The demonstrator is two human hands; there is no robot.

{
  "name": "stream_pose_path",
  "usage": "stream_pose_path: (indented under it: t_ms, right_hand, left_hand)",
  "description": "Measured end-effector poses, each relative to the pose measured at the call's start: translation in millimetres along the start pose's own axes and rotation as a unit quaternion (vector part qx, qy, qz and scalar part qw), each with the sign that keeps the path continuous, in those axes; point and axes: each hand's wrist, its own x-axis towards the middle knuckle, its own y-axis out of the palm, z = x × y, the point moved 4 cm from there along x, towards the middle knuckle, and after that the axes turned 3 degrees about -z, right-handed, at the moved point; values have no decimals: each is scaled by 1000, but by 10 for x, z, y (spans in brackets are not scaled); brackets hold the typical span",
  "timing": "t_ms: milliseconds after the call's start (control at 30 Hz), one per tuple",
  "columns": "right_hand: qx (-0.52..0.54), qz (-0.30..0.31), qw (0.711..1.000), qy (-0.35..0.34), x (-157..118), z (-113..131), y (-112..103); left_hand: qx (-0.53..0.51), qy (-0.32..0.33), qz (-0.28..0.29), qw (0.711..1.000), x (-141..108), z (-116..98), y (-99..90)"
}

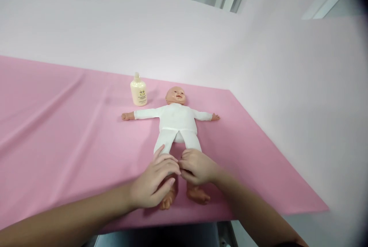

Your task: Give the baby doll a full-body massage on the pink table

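Observation:
A baby doll (177,118) in a white long-sleeved top and white trousers lies on its back, arms spread and bare feet towards me. My left hand (155,181) is over the doll's lower leg on the left, its fingers extended and apart with nothing visible in them. Over the other leg, just below the trouser knee, is my right hand (198,166) with its fingers curled in. The fingertips of both hands meet between the legs. Whether my right fingers pinch anything is hidden.
A pink sheet (71,155) with a few folds covers the table. A cream-coloured lotion bottle (139,90) stands upright left of the doll's head. White wall (143,40) rises behind and to the right, with a window opening at the top.

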Motion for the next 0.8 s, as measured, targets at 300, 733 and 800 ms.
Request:
stream_pose_path:
  t_ms: [300, 733, 800]
  right_hand:
    - [24, -107, 994, 29, -12, 19, -142]
    - [138, -304, 935, 115, -66, 6, -275]
    - [195, -360, 902, 134, -107, -9, -312]
  left_hand:
    - [181, 112, 171, 962, 16, -5, 174]
    - [261, 259, 221, 903, -54, 41, 292]
    - [288, 296, 201, 888, -71, 62, 308]
